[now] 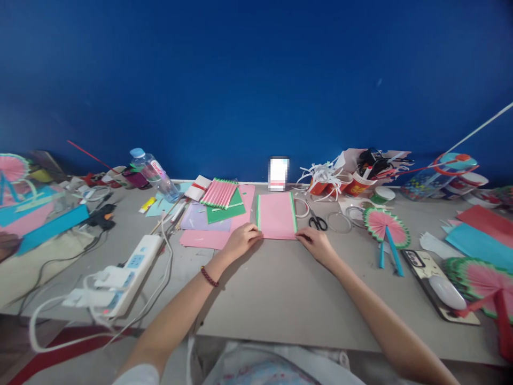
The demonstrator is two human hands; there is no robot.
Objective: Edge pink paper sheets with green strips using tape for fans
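Note:
A pink sheet of paper [276, 214] with green strips along its left and right sides lies flat on the grey table in front of me. My left hand [243, 239] pinches its near left corner, fingers closed at the edge. At the near right corner, my right hand [316, 243] has its fingertips closed on the same near edge, which looks slightly folded. Black-handled scissors [318, 221] lie just beyond my right hand. To the left of the sheet, a pleated pink-and-green paper [219, 193] rests on a green sheet [226, 213].
A power strip [136, 270] with cables lies at left, near a tilted plastic bottle [156, 170]. Right of my arm are a round paper fan [387, 227], a phone [428, 278] with a mouse [447, 292] on it, and more fans. Cups [359, 184] line the blue wall.

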